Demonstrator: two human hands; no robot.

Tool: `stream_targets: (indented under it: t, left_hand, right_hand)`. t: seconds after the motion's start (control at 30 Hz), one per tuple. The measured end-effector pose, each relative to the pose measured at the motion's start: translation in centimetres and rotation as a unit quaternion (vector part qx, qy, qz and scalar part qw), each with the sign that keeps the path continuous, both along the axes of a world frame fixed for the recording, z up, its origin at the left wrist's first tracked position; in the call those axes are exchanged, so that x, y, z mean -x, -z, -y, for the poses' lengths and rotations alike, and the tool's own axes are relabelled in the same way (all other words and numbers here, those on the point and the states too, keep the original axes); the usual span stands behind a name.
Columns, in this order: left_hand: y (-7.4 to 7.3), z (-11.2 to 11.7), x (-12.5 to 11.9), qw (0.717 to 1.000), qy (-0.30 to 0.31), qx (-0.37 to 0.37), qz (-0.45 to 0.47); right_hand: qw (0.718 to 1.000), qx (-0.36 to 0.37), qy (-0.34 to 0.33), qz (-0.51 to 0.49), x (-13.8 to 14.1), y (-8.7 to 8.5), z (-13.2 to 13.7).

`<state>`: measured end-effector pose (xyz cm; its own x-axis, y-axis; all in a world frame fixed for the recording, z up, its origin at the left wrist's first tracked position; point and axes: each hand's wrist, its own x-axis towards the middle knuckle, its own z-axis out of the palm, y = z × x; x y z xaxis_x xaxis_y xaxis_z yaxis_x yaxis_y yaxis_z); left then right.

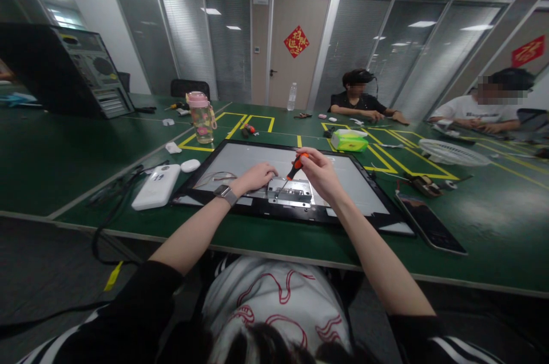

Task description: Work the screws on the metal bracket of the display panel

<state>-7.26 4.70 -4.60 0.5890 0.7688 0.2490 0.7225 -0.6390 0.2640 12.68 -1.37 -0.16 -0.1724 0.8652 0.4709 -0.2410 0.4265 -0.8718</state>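
A flat display panel [240, 159] with a black frame lies on the table before me. Near its front edge sits a silver metal bracket [295, 192]. My right hand [319, 172] grips an orange and black screwdriver [295, 167] by its handle. The shaft slants down to the left, and its tip is at the bracket; whether it sits in a screw is too small to tell. My left hand [257, 176] lies over the panel, fingers reaching to the bracket's left end, partly hidden. Thin wires [218, 176] run across the panel to the left of this hand.
Left of the panel are a white power bank [156, 186], a white case [190, 165] and a pink-lidded bottle [201, 118]. A phone [429, 224] lies at the right. Beyond are a green tissue pack [349, 140], a computer tower [64, 69] and two people seated across the table.
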Motion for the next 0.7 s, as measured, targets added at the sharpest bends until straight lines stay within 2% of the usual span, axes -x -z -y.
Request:
stream_targets:
  t: [0.27,0.43,0.53,0.7]
  left_hand:
    - [-0.27,0.23,-0.10,1.000,-0.002,0.005,0.000]
    - [-0.10,0.08,0.05,1.000,0.007,-0.001,0.002]
    - [-0.13,0.13,0.05,1.000,0.003,-0.001,-0.002]
    - [-0.34,0.39,-0.10,1.000,-0.006,0.003,-0.004]
  right_hand:
    - [0.999,-0.032,-0.021,0.006,-0.09,-0.07,0.10]
    - [0.999,-0.014,-0.052,-0.010,0.03,-0.03,0.14]
    - [0.999,0.003,-0.046,-0.017,0.04,0.06,0.11]
    - [0.998,-0.011,-0.066,-0.014,0.08,-0.12,0.23]
